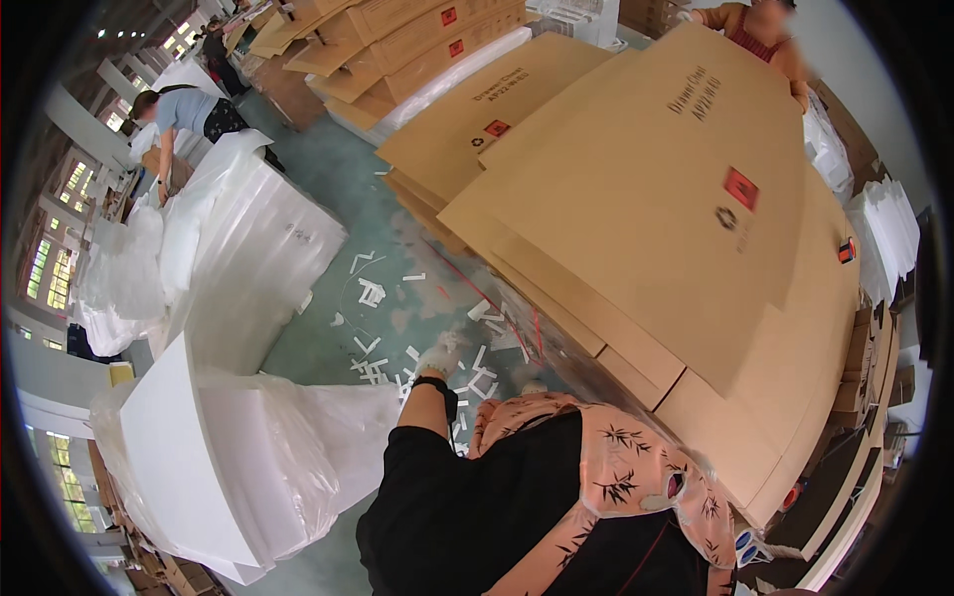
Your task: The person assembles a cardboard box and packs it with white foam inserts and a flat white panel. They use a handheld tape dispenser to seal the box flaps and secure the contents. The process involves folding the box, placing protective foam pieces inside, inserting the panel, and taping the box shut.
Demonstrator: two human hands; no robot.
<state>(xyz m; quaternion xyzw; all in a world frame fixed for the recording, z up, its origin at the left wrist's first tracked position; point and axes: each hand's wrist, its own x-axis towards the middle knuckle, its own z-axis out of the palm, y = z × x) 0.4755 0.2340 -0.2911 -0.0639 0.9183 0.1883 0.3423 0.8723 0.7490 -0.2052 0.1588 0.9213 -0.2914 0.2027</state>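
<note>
My left hand (440,354), in a white glove with a dark wrist strap, reaches out over the green floor, close to the near left edge of the cardboard stack. It is blurred and I cannot tell whether it holds anything. A large flat brown cardboard sheet (636,199) with a red label lies tilted on top of a stack of similar sheets (715,417) to my right. At its far end another person (760,30) has hands on the sheet's edge. My right hand is out of sight.
White scraps (378,293) litter the floor ahead. Stacks of white foam boards in plastic wrap (229,437) stand at my left. A second person (184,114) bends over more white stacks at far left. Further cardboard piles (417,40) lie behind.
</note>
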